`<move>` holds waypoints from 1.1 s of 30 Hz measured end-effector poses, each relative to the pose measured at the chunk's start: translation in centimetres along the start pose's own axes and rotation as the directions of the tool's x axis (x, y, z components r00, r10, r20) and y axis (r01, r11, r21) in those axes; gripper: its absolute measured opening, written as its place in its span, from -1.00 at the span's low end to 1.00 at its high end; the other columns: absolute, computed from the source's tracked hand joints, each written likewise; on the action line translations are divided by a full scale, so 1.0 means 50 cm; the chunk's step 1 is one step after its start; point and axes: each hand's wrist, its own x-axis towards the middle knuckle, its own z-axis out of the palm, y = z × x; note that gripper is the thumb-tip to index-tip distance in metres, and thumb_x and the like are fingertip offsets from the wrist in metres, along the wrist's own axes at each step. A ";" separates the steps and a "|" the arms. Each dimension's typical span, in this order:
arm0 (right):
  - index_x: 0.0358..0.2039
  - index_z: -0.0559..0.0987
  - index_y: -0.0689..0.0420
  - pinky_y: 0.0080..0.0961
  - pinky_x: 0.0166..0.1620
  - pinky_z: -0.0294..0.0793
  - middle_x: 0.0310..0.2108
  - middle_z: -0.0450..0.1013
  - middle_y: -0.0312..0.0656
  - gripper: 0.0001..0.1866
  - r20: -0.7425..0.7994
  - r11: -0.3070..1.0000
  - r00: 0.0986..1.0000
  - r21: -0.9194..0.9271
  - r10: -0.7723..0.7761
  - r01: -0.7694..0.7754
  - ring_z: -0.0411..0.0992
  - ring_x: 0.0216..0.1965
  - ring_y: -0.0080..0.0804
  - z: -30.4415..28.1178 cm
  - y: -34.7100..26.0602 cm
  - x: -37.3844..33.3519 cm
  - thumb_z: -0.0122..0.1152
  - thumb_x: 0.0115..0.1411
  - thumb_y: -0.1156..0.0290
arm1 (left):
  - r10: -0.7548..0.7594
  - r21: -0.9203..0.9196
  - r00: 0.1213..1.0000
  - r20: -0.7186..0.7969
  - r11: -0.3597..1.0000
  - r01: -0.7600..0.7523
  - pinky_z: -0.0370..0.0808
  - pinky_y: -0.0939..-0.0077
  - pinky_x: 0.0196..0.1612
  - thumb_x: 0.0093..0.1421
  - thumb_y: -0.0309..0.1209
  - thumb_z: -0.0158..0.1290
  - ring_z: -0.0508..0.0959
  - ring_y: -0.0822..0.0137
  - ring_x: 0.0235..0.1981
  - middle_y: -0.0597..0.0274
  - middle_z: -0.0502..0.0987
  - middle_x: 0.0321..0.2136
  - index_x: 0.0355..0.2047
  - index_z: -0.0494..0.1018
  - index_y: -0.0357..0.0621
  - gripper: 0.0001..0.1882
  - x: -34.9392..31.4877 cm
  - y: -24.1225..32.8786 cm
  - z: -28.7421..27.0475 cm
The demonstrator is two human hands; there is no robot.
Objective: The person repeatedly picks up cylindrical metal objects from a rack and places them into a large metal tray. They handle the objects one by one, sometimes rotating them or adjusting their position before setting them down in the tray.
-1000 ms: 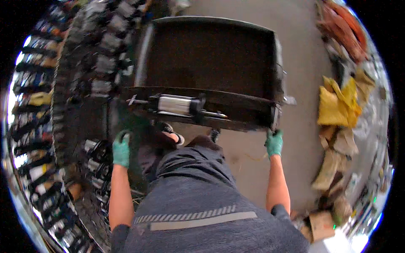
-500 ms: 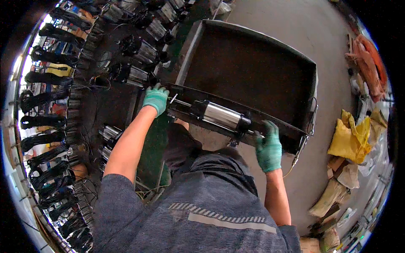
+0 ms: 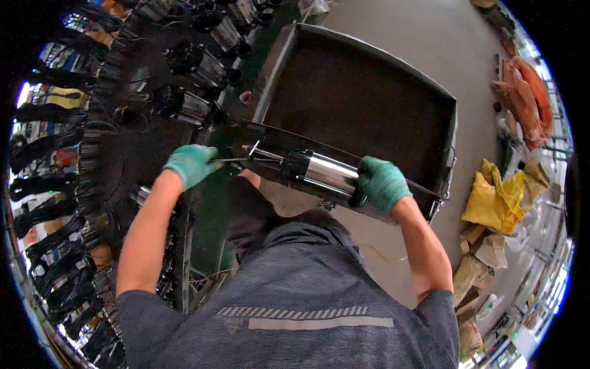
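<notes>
A shiny silver cylinder with black ends (image 3: 330,171), like a motor or pump body, lies across the near ledge of a large metal tray (image 3: 364,32). From its left end a thin metal shaft runs to a small T-shaped crosspiece (image 3: 254,149). My right hand (image 3: 385,183), in a green knit glove, is wrapped over the cylinder's right end, hiding part of it. Off to the left, my left hand (image 3: 191,166), gloved alike, is closed on one end of a thin rod (image 3: 232,160). The rod's other end reaches close to the crosspiece.
Similar silver and black cylinders (image 3: 195,107) stand on the dark bench at left, beside rows of bundled black cables (image 3: 52,114). On the floor at right lie a yellow sack (image 3: 488,200) and cardboard pieces (image 3: 491,251). A thin hose (image 3: 382,252) trails below the tray.
My left hand has moved left and down, away from the tray's corner, and now shows the thin rod. My right hand has come up and inward onto the cylinder's right end.
</notes>
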 end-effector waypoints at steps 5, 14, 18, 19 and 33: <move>-0.20 0.57 0.18 -0.22 -0.17 0.54 -0.28 0.59 0.12 -0.80 -0.159 0.989 0.986 0.144 0.047 -0.024 0.58 -0.26 0.08 -0.126 0.082 -0.061 0.27 0.16 0.43 | -0.049 -0.185 0.997 0.057 0.981 0.059 0.50 0.00 -0.21 0.28 -0.10 0.19 0.62 -0.18 -0.24 -0.15 0.62 -0.35 -0.21 0.58 -0.18 -0.64 -0.079 -0.029 -0.091; -0.09 0.57 0.09 -0.04 -0.06 0.55 -0.15 0.59 0.04 -0.67 -0.263 0.928 0.955 -0.302 0.137 -0.217 0.55 -0.07 0.15 -0.200 0.130 0.046 0.31 0.16 0.25 | 0.307 -0.032 0.740 -0.599 0.914 -0.405 0.53 0.08 -0.19 0.29 -0.09 0.14 0.62 -0.06 -0.29 0.05 0.61 -0.34 -0.29 0.58 -0.11 -0.68 0.201 0.145 0.011; 0.06 0.57 0.05 -0.06 0.04 0.56 -0.02 0.56 0.01 -0.55 -0.258 0.871 0.956 -0.427 0.139 -0.242 0.54 0.02 0.09 -0.144 0.193 0.167 0.29 0.15 0.24 | 0.306 0.027 0.771 -0.559 0.936 -0.352 0.55 0.05 -0.17 0.34 -0.09 0.06 0.64 0.01 -0.27 0.12 0.64 -0.32 -0.29 0.62 -0.03 -0.69 0.351 0.179 0.049; 0.11 0.55 0.03 -0.05 0.06 0.55 0.03 0.53 0.02 -0.52 -0.296 0.866 0.949 -0.440 0.109 -0.237 0.54 0.03 0.09 -0.122 0.196 0.185 0.26 0.17 0.23 | 0.280 0.022 0.789 -0.547 0.947 -0.321 0.55 0.06 -0.15 0.35 -0.09 0.04 0.65 0.02 -0.27 0.13 0.64 -0.31 -0.29 0.63 -0.02 -0.68 0.372 0.182 0.062; 0.07 0.48 0.08 0.03 -0.08 0.59 0.07 0.45 0.05 -0.55 -0.242 0.913 0.957 -0.332 0.162 -0.238 0.57 -0.08 0.17 0.044 0.243 0.364 0.30 0.19 0.24 | -0.176 -0.306 0.931 -0.321 0.949 0.074 0.60 -0.01 -0.16 0.29 -0.11 0.02 0.67 -0.09 -0.24 0.02 0.68 -0.29 -0.34 0.63 -0.02 -0.69 0.453 0.197 0.100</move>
